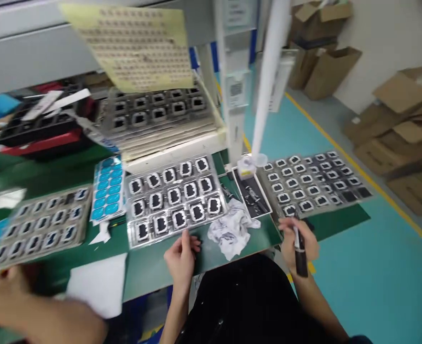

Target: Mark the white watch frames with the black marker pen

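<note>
Head view: right hand [300,241] grips a black pen [301,260] just off the bench's front side; left hand [182,258] is at the near rim of the middle tray [132,238], fingers loosely curled, full closure unclear. Judgement: hold the pen firmly but lightly, tip clear of the parts; brace the tray by its rim only. Green bench [152,270] bears a crumpled cloth [228,235] and white sheet [98,282]; co-worker's arm [53,308] at left. Turquoise floor [368,277], cardboard boxes [332,76] by the wall [397,33].
</note>
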A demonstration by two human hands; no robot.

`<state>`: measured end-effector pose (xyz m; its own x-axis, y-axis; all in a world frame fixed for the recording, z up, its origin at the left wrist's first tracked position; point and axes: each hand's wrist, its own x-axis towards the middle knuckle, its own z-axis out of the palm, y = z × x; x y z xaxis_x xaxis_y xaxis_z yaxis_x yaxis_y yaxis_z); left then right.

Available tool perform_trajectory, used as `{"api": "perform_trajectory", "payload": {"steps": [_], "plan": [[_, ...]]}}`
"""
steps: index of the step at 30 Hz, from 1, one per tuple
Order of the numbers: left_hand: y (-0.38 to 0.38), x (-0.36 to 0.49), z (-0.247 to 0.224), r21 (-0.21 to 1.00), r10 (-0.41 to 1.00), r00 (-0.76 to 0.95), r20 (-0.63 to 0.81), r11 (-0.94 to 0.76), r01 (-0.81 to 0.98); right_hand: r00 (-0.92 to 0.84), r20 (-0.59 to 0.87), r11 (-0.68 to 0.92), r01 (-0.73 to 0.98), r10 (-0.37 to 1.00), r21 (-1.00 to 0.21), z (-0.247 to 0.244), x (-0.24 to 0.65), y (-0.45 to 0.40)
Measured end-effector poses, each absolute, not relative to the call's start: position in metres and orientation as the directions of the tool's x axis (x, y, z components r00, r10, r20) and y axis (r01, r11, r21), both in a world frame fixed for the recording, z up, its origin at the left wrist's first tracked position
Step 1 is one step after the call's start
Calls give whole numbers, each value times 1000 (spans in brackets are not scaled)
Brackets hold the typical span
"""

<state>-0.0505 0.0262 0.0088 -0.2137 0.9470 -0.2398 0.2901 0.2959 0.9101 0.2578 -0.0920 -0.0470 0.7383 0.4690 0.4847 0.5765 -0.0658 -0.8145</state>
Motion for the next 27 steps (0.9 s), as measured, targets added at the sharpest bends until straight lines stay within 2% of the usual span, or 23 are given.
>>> {"api": "perform_trajectory", "payload": {"steps": [3, 5, 8, 12, 14, 17, 20, 23, 27], "plan": [[25, -48, 0, 860, 987, -140, -78, 138, 491, 715, 534, -219, 669, 451, -711, -58, 320, -103], [26, -51, -3, 847, 997, -65, -48, 75, 526, 697, 546, -299, 704, 465, -645, -62, 359, -108], [20, -59, -5, 830, 1000, -11, -20, 23, 558, 631, 521, -369, 768, 574, -524, -61, 411, -105], [-6, -65, -13, 739, 999, 13, 51, -46, 672, 383, 324, -249, 888, 865, -386, -57, 462, -74], [-21, -61, -21, 697, 990, -54, 129, -52, 716, 260, 224, -177, 926, 939, -333, -57, 478, -53], [-34, -50, -34, 668, 955, -169, 244, -39, 743, 151, 132, -112, 958, 980, -265, -58, 493, -30], [-36, -42, -40, 690, 932, -244, 266, -7, 724, 81, 80, -61, 974, 994, -218, -58, 504, -23], [-36, -40, -33, 747, 939, -259, 226, 4, 664, 10, 47, -1, 980, 999, -200, -57, 515, -23], [-34, -39, -15, 847, 971, -214, 101, 29, 531, -57, 55, 68, 974, 997, -216, -54, 528, -19]]}}
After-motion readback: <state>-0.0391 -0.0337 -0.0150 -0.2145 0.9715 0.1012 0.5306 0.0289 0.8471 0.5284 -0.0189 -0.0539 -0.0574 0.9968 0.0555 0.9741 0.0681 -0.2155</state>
